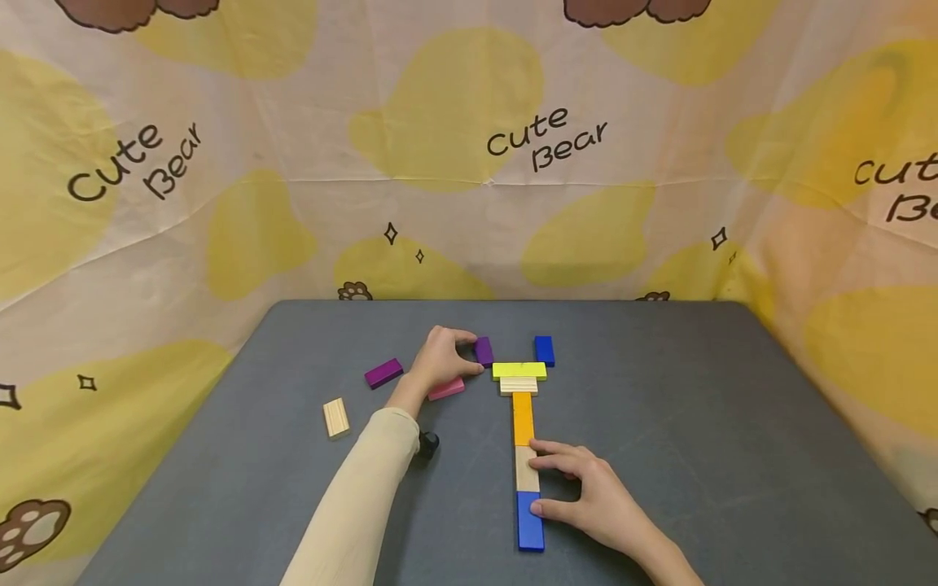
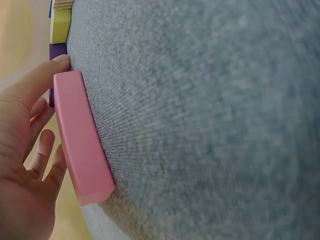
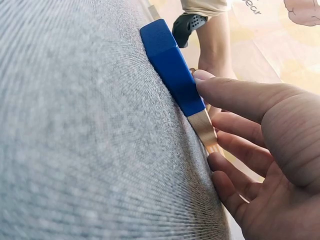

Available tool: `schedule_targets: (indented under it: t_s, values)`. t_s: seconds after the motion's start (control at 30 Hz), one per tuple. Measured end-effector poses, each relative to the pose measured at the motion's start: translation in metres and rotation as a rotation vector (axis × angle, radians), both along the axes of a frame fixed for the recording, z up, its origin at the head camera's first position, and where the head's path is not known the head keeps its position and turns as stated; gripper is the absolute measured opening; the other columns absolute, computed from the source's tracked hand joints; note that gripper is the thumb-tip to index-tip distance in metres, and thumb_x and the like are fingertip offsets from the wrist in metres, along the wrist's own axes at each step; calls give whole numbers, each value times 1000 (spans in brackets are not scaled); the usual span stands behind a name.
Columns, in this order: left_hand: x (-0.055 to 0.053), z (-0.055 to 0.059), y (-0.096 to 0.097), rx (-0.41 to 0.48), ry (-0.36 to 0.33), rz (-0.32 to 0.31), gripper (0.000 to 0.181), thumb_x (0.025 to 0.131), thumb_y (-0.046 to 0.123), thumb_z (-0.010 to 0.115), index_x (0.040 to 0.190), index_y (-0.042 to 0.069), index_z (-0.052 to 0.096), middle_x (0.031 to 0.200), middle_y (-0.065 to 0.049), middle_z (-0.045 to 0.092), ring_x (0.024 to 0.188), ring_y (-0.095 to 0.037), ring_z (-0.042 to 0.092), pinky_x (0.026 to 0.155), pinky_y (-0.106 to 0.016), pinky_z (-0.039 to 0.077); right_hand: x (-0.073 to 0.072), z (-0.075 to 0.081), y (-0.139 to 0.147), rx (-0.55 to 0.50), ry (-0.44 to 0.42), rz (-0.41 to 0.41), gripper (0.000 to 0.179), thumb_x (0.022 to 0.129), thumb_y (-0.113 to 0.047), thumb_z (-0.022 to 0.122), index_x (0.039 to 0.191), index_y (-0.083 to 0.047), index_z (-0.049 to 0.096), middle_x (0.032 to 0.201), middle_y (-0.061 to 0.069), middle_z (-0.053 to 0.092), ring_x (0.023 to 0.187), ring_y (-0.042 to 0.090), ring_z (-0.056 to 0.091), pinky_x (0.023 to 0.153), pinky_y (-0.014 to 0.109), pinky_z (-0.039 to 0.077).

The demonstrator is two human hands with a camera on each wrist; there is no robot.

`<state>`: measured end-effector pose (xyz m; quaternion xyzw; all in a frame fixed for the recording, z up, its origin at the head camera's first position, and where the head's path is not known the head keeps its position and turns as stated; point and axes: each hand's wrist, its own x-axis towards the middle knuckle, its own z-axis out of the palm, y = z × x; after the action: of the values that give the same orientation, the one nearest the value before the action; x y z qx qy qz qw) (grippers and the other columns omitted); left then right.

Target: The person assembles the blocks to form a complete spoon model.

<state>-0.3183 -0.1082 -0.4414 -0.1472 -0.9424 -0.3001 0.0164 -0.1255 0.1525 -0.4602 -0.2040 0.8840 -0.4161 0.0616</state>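
My left hand pinches a purple block lengthwise, index finger at its far end and thumb at its near end. In the left wrist view a pink block lies in front of the palm and partly hides the fingers. My right hand rests along the right side of a straight column, its thumb touching the blue block and its fingers at the plain wood block and the lower end of the orange block. Above these lie a small stack of wood pieces and a yellow block, set crosswise.
Another blue block stands beyond the yellow one, at the right. Left of my left arm lie a second purple block and a wood block. The grey table ends at a patterned cloth.
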Motion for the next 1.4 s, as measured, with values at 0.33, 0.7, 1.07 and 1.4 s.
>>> schedule_targets:
  t_s: [0.33, 0.7, 1.07, 1.4]
  values:
    - [0, 1, 3, 46, -8, -33, 56, 76, 23, 88, 126, 9, 68, 126, -4, 64, 124, -25, 48, 107, -41, 34, 1, 0, -2, -3, -4, 2, 49, 78, -49, 80, 121, -28, 69, 140, -12, 52, 121, 20, 48, 92, 44, 48]
    - [2, 3, 8, 57, -113, -22, 57, 82, 18, 83, 134, 12, 63, 136, -5, 58, 130, -27, 42, 109, -44, 32, 1, 1, -4, 5, -7, -2, 50, 78, -50, 80, 121, -28, 69, 140, -12, 52, 122, 21, 48, 92, 44, 48]
    - [6, 3, 6, 84, -67, -52, 57, 82, 19, 83, 135, 13, 62, 138, -2, 56, 130, -27, 40, 109, -44, 30, 2, 2, -4, 1, 4, 1, 50, 78, -49, 80, 121, -27, 69, 140, -11, 52, 121, 20, 48, 92, 43, 48]
    - [27, 9, -11, 214, -72, -110, 47, 81, 24, 84, 126, 17, 70, 128, 2, 63, 118, -24, 56, 95, -42, 47, 1, 2, -2, 15, 4, -10, 49, 77, -50, 80, 120, -29, 69, 139, -12, 52, 121, 21, 49, 91, 42, 48]
